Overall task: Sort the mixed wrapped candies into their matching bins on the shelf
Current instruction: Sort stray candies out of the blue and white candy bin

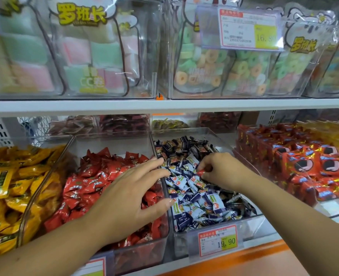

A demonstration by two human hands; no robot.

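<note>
Right hand point(217, 170) pinching a red candy point(201, 173) over the blue-white bin point(252, 226), left hand point(136, 194) spread above the red bin point(140, 253), fingertips at the divider

red candies point(105, 180), navy-and-white candies point(196, 198), yellow packets point(3, 188), orange shelf edge point(244, 257)

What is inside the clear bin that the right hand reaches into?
The clear bin holds blue-and-white wrapped candies, darker ones at the back. The right hand pinches one red candy above them. Lower layers and whatever lies under that hand are covered.
</note>
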